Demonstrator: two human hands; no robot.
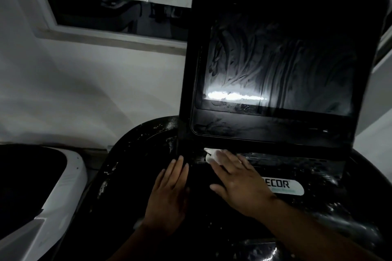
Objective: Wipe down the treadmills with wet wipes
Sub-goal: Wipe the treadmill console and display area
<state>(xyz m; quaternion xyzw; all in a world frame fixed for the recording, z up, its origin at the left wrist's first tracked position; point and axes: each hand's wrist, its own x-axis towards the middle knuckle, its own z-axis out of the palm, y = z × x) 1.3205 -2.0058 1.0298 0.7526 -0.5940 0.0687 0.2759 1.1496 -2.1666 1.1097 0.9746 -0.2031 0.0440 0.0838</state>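
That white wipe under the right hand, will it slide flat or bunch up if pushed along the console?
Likely floppy: the wipe looks crumpled beneath the right hand. Probably glides easily, since the screen shows wet streaks.

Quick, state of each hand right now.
Left hand: open, fingers straight, flat on the black console, holding nothing.
Right hand: open, straight fingers pressing the white wipe onto the console.

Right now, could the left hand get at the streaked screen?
Probably yes. The left hand lies flat on the console, holding nothing, and the screen stands close above, to its right; the right hand, pressing the wipe, sits beside that path.
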